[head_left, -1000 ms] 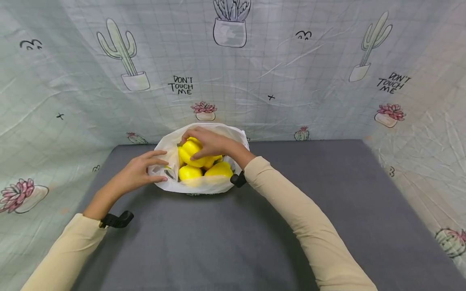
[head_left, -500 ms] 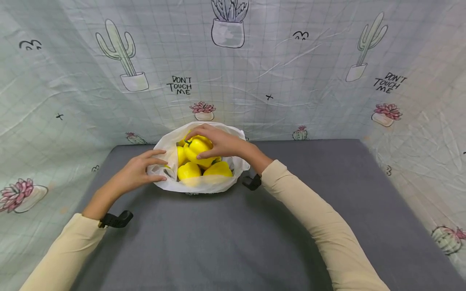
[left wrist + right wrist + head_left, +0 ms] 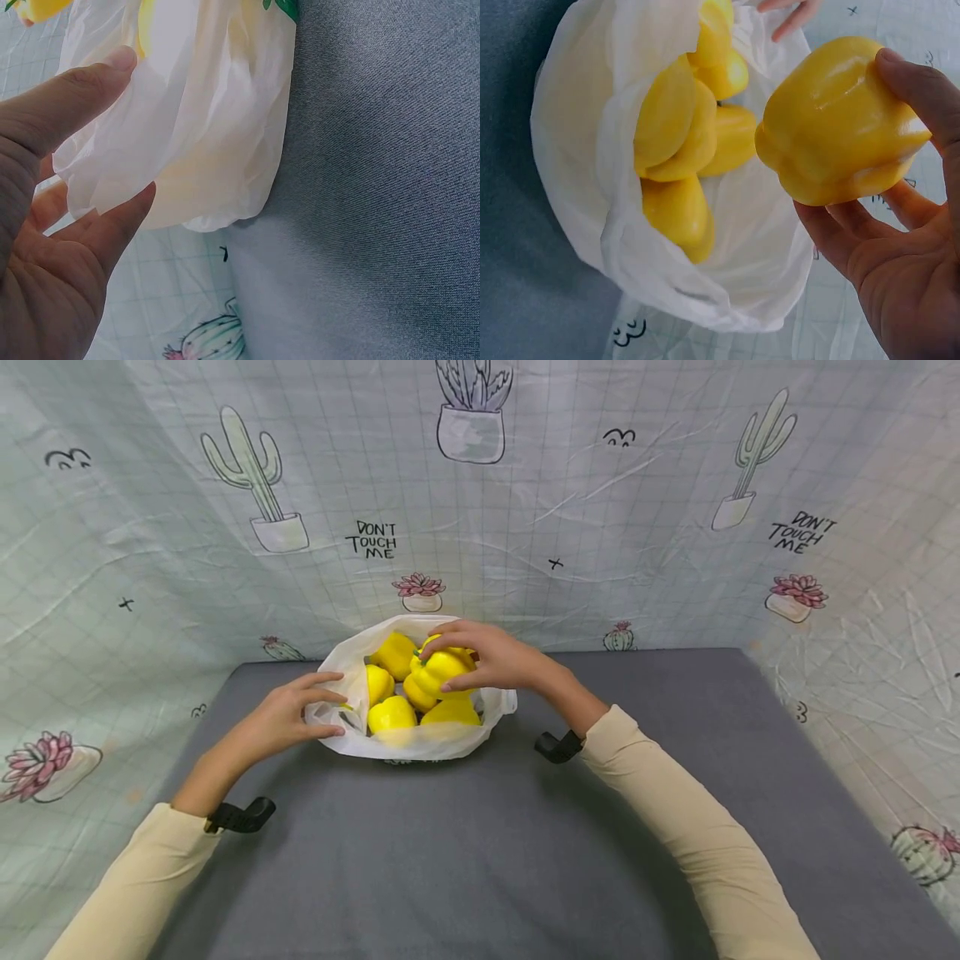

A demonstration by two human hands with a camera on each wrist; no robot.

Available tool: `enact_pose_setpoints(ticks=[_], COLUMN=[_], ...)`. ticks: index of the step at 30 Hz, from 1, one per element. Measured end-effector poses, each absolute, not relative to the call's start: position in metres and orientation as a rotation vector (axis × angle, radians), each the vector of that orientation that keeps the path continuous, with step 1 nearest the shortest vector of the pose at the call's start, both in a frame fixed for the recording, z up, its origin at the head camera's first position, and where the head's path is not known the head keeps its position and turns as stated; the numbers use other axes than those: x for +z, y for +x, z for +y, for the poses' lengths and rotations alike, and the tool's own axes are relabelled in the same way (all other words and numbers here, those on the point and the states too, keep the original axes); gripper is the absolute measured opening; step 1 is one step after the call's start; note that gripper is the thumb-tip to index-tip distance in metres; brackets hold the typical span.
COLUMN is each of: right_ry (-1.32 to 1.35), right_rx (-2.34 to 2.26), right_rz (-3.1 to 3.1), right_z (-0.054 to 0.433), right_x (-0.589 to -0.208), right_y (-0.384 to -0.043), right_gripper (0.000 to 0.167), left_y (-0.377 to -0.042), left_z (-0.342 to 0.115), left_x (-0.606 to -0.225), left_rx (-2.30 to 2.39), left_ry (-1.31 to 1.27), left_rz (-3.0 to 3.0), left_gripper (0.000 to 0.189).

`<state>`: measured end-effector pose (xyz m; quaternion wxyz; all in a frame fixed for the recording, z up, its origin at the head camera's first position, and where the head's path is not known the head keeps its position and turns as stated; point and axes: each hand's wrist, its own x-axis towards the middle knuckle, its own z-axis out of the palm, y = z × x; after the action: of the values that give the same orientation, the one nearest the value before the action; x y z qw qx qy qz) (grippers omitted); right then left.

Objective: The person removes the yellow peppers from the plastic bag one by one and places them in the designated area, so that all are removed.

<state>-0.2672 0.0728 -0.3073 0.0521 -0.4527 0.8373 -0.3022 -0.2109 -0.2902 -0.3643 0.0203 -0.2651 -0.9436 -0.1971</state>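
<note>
A white plastic bag (image 3: 352,662) stands near the back of the table, its mouth wide, with several yellow bell peppers (image 3: 393,714) inside. My right hand (image 3: 498,656) grips one yellow bell pepper (image 3: 844,124), thumb on one side and fingers on the other, above the right part of the bag's mouth. In the head view this pepper's green stem points left. My left hand (image 3: 281,714) rests against the bag's left side, thumb and fingers spread apart. The left wrist view shows the thumb and a fingertip touching the plastic; other fingers are partly hidden behind the bag.
The grey table (image 3: 420,852) extends in front of the bag and to its right. Behind it hangs a pale curtain (image 3: 525,527) with cactus drawings, which also runs along both sides. Black wrist straps (image 3: 242,815) sit on both wrists.
My right hand has moved right with the yellow bell pepper, uncovering more peppers at the back left of the bag. The left hand has kept its place at the bag's left side.
</note>
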Motion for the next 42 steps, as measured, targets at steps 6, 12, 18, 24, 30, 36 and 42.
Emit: enact_pose_setpoints(ticks=[6,12,18,24,30,36,42], right_ry=[-1.347,-1.337,-1.333,-1.348,-1.301,-1.295,-1.278], right_rx=[-0.967,-0.997,-0.994,-1.003,-1.031,-1.047,-1.086], right_rz=[2.523,2.517,2.535,2.546,2.553,2.551,2.549], right_z=[0.084,0.091,0.103,0.111,0.114,0.118,0.124], right_x=[-0.312,-0.315,-0.318,-0.318,-0.318,-0.317,-0.32], right_y=[-0.264,-0.262,-0.259,-0.255,-0.256,-0.256,-0.254], right_gripper=[0.04,0.041,0.042,0.041,0.04,0.041,0.043], left_y=[-0.209,-0.207,-0.209,-0.209,-0.209,-0.213,-0.213], left_z=[-0.289,-0.289,-0.288,-0.288,-0.291,-0.297,-0.304], left_x=[-0.363,-0.361,-0.362,-0.362,-0.361,-0.368,-0.384], left_rx=[-0.606,-0.599,-0.603,-0.62,-0.633,-0.747,-1.059], left_ry=[-0.812,-0.807,-0.804,-0.793,-0.761,-0.754,-0.658], left_rz=[-2.94,-2.936,-2.936,-2.942,-2.942,-2.859,-2.759], left_gripper=[0.045,0.045,0.046,0.047,0.048,0.047,0.042])
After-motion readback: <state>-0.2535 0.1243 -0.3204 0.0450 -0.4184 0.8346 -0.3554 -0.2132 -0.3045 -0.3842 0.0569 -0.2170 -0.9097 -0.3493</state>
